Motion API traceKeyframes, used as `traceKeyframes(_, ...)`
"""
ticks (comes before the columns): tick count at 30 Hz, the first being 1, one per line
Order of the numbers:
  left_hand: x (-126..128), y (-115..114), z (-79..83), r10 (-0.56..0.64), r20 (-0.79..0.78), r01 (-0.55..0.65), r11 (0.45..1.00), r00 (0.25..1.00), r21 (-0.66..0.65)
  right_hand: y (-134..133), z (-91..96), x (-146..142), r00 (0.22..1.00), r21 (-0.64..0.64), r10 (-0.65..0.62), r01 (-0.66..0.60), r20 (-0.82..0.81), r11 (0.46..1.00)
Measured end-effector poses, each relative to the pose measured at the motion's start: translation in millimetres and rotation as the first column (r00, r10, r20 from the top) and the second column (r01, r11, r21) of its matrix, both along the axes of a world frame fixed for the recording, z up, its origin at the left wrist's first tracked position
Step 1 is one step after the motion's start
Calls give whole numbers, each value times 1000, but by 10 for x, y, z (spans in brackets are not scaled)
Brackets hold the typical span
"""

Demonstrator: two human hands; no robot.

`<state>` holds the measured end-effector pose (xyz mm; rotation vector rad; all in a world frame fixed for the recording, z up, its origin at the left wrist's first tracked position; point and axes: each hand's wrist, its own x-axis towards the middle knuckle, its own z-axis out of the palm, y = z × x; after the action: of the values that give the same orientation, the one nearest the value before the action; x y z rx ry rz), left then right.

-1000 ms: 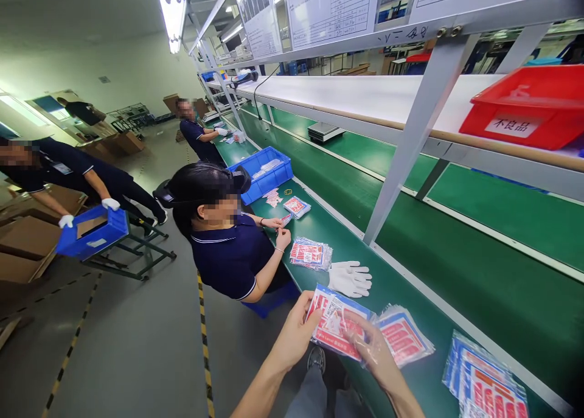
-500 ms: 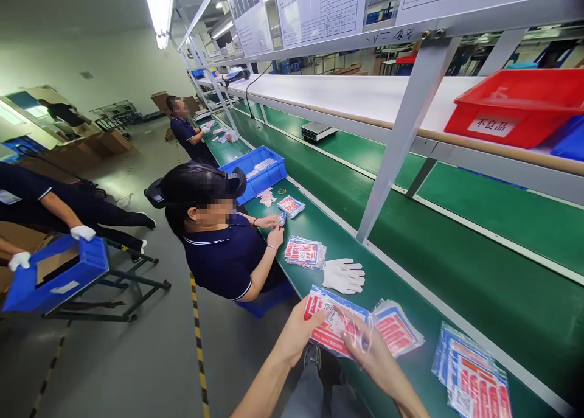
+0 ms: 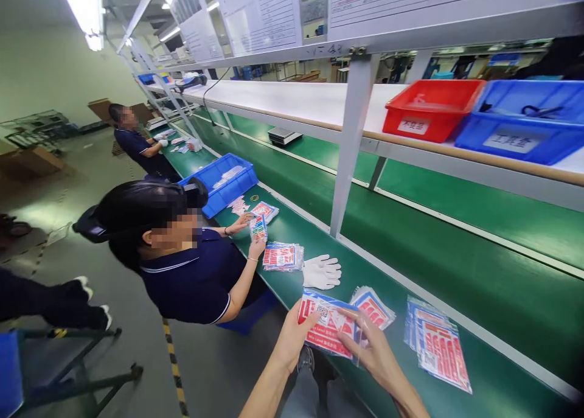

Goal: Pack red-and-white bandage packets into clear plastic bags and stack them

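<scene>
The left grip (image 3: 288,339) and right grip (image 3: 376,348) are pinching a bagged "Min Level" label sheet (image 3: 325,337) between them, apparently to hold it flat, while similar packs (image 3: 375,308) are lying just beyond.

Glove (image 3: 322,272) between packet stacks (image 3: 283,257) on bench (image 3: 502,381), bins (image 3: 442,117) on shelf (image 3: 292,95)

Held pkt (image 3: 326,333) is showing red w/ wht lettering, a blue top edge & a blk/wht QR code (image 3: 323,312). R-side pkts (image 3: 440,348) are showing red blocks on wht w/ blue edges. Desk (image 3: 297,230) is looking green, glove (image 3: 320,272) wht. Crate (image 3: 225,193) is showing blue. Red bin (image 3: 432,104) & blue bin (image 3: 533,121) are wearing wht labels (image 3: 510,141), blk chars. Co-worker's shirt (image 3: 187,293) is looking navy w/ wht trim. Floor tape (image 3: 172,357) is running yel/blk striped.
</scene>
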<state>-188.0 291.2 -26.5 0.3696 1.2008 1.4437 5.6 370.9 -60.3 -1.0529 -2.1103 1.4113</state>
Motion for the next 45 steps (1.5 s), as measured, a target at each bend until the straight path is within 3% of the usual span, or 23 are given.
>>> traceKeyframes(4,109,112,-90,-55,51,58,996,997,-61,-23,-102,295,997,158,-77,73,20,985)
traceKeyframes(7,232,221,-193,-91,60,98,987,994,-130,-125,-267,550,986,303,-161,144,33,942)
traceKeyframes(10,414,354,-274,-118,55,127,971,991,-201,-287,-485,864,913,302,-405,370,57,878)
traceKeyframes(12,557,450,-289,-140,54,149,962,989,-228,-374,-635,1163,785,263,-615,579,76,772)
traceKeyframes(14,702,540,-275,-185,59,194,952,981,-236,-425,-767,1577,608,261,-787,746,107,613)
traceKeyframes(18,939,660,-235,-263,83,275,933,961,-232,-493,-942,2594,276,288,-941,901,196,325)
traceKeyframes(20,1015,682,-235,-279,93,293,926,956,-238,-518,-981,2981,173,288,-954,927,245,242)
traceKeyframes(22,1065,687,-252,-296,96,311,918,950,-247,-523,-980,3150,128,268,-949,941,287,208)
traceKeyframes(25,1116,689,-303,-313,102,329,907,944,-263,-494,-863,2949,193,190,-937,948,292,254)
traceKeyframes(29,1179,688,-360,-340,174,376,890,924,-259,-456,-458,2169,449,15,-881,890,148,456)
traceKeyframes(34,1242,638,-362,-316,243,365,910,917,-196,-427,129,1411,619,-66,-784,781,-45,621)
traceKeyframes(37,1218,585,-464,-315,279,366,918,907,-153,-389,360,1265,713,0,-701,701,-38,713)
traceKeyframes(39,1159,554,-604,-346,245,384,914,906,-131,-356,461,1227,749,98,-662,660,-14,745)
traceKeyframes(42,1020,533,-798,-399,-15,395,911,917,-115,-303,551,1174,804,306,-588,540,85,784)
traceKeyframes(45,886,556,-764,-434,-335,454,891,836,-21,-253,597,1114,873,428,-422,293,245,855)
